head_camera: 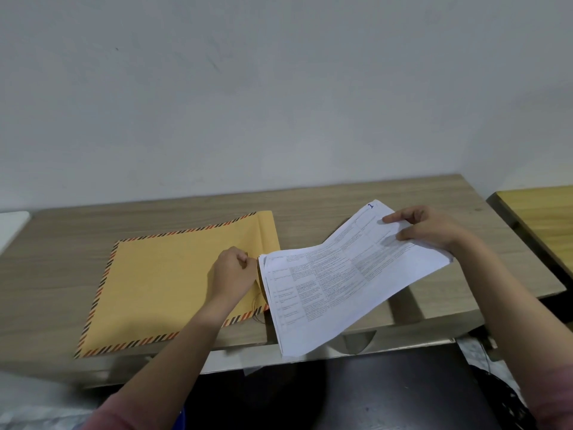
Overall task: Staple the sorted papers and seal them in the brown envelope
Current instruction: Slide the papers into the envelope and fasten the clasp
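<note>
A brown envelope (161, 280) with a striped orange-and-black border lies flat on the wooden desk (55, 243), its flap folded open toward the right. My left hand (231, 271) pinches the envelope's open right edge, holding the mouth up. My right hand (431, 229) grips the far end of a stack of printed white papers (341, 280) marked "1" at the corner. The stack is tilted, and its near left end meets the envelope's mouth beside my left hand. No stapler is in view.
The desk backs onto a plain grey wall (279, 88). A yellow-topped table (539, 212) stands to the right, and a white surface (11, 226) shows at the far left. Below the desk's front edge is a dark area (372, 395).
</note>
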The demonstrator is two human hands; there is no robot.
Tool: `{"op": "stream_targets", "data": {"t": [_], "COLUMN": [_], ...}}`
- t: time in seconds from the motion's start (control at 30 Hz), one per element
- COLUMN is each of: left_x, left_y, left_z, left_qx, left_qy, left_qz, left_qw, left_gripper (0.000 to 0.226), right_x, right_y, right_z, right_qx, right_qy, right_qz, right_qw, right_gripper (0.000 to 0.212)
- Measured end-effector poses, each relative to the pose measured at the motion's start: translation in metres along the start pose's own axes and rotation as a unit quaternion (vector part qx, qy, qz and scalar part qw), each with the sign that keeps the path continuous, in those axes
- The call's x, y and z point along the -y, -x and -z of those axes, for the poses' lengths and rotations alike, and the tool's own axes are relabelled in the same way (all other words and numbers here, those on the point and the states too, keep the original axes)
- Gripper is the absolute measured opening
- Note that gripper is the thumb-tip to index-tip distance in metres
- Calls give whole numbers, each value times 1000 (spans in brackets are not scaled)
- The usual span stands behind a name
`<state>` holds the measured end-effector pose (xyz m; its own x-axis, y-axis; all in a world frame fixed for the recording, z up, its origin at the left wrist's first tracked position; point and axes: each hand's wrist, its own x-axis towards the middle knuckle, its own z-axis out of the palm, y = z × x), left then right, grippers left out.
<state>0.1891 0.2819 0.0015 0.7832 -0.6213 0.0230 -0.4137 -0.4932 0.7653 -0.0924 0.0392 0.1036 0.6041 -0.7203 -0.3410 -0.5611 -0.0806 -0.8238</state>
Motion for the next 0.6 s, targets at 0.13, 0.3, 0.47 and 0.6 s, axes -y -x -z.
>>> {"op": "stream_targets", "data": {"t": [0.13,0.3,0.47,0.6], "left_x": [3,6,8,6], "left_y": [-2,-2,5,7], "left_z": [1,0,-2,-4], "left_qx": [-6,22,85,89], "left_qy": [20,-13,-56,-68], "left_qz": [-5,-50,-108,-121], "left_qw": [1000,998,989,986], "left_gripper": [16,15,14,15], "right_x": [7,11,12,11], "right_y": [-5,-15,-22,-23], "right_z": [3,-1,-12,-23], "right_qx": [-9,-35,-91,-99], "right_qy": [3,3,-70,-101], "right_qz": [-1,4,35,67], "right_qw": [1000,999,993,988], "right_gripper": [39,39,40,42]}}
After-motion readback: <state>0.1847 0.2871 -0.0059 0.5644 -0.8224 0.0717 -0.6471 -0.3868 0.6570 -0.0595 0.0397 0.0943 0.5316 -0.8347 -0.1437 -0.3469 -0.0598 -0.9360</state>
